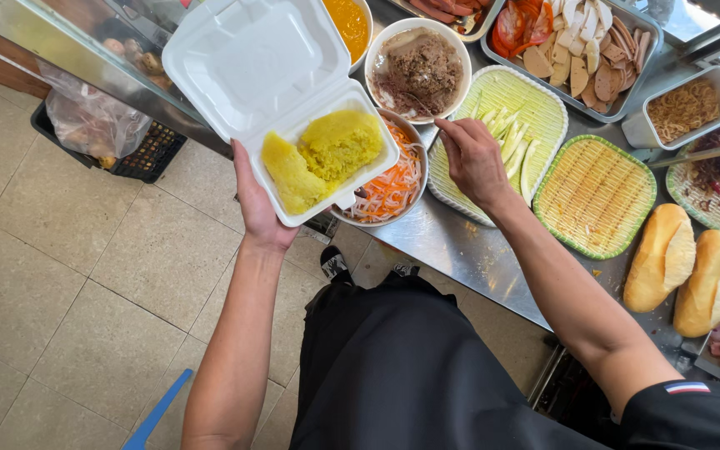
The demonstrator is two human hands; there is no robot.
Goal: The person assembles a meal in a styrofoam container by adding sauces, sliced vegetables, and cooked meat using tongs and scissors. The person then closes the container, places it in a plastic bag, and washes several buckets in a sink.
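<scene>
We hold a white foam clamshell box (289, 100) up over the counter's near edge, lid swung open and away from us, its long axis running from the lid's far corner down toward our body. Yellow sticky rice (322, 154) sits in its lower half. Our left hand (256, 204) supports it from beneath; the fingers are hidden under the box, so we cannot tell how they sit. Our right hand (470, 154) has its fingers pinched together on a thin utensil (422, 108) whose tip reaches toward the bowl of brown minced meat (418, 71); the tip is hard to make out. The box partly covers a bowl of shredded carrot pickle (389, 187). Cucumber spears (514, 137) lie on a green woven tray (510, 92), two bread rolls (685, 267) further right.
</scene>
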